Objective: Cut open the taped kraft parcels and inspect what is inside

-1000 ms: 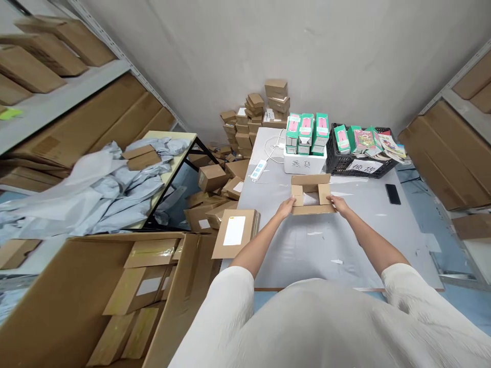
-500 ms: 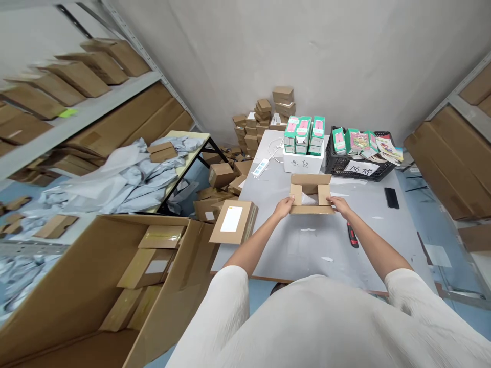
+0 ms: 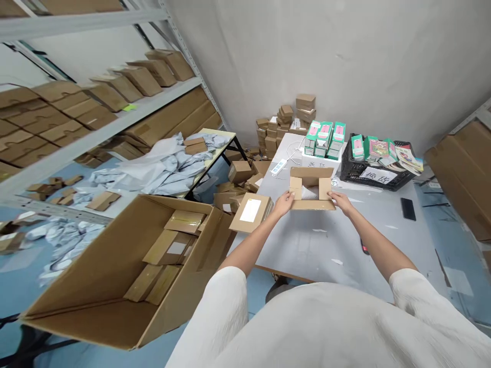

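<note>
While our left hand (image 3: 284,204) and right hand (image 3: 341,203) grip the open cardboard box (image 3: 312,205) by its sides, a slack hold could drop it.

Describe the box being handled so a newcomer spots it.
On the grey table, find the white foam box topped with green packs. In front, an open cardboard box sits between the left hand and right hand; the labelled box nearby is closed.

Your black crate (image 3: 378,164) has a paper sign (image 3: 378,175) saying 换货, and the white foam box (image 3: 321,166) looks marked 退货, barely legible.
</note>
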`<action>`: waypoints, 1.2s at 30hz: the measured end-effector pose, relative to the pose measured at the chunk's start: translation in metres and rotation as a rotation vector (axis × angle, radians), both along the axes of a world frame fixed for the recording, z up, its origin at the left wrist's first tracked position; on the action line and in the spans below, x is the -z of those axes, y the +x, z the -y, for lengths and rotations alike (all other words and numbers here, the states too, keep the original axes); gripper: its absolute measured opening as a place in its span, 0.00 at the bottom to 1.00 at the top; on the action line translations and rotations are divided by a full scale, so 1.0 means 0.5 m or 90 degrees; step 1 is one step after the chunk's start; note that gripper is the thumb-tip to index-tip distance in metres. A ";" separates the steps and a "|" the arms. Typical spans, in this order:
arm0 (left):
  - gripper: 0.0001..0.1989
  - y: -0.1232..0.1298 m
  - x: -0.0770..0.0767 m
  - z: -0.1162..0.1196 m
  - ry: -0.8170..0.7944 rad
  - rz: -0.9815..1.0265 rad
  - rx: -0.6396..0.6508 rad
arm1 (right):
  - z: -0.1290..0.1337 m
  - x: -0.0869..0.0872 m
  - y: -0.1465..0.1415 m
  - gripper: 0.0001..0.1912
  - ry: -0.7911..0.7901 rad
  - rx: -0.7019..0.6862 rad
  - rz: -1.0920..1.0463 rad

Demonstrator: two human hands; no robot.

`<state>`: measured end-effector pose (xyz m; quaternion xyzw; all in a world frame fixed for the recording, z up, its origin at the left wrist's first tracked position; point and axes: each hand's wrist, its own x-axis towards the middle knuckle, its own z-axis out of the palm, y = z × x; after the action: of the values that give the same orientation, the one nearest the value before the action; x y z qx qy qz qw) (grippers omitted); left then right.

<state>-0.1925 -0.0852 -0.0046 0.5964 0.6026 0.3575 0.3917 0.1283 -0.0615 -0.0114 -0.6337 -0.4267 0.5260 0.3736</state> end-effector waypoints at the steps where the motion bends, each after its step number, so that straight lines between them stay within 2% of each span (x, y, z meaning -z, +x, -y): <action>1: 0.19 -0.017 -0.003 -0.005 0.006 -0.002 -0.008 | -0.009 -0.003 -0.017 0.25 0.012 -0.006 0.006; 8: 0.18 -0.168 -0.021 -0.041 0.036 0.017 -0.075 | -0.050 -0.019 -0.169 0.32 0.110 -0.077 0.054; 12: 0.18 -0.271 -0.020 -0.055 0.046 0.023 -0.090 | -0.075 -0.018 -0.280 0.35 0.105 -0.122 0.086; 18: 0.20 -0.441 0.002 -0.051 0.036 0.004 -0.151 | -0.115 0.015 -0.465 0.34 0.088 -0.174 0.060; 24: 0.25 -0.588 0.010 -0.035 0.003 -0.115 -0.206 | -0.155 0.043 -0.644 0.35 0.075 -0.184 -0.033; 31: 0.27 -0.701 0.020 -0.050 -0.019 -0.123 -0.268 | -0.224 0.046 -0.782 0.33 0.098 -0.223 -0.073; 36: 0.32 -0.725 0.042 -0.074 -0.012 -0.124 -0.311 | -0.262 0.052 -0.833 0.43 0.105 -0.233 -0.064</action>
<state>-0.5553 -0.0483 -0.0254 0.4608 0.7669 0.3767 0.2398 -0.2879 0.0697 -0.0373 -0.4860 -0.5573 0.5792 0.3430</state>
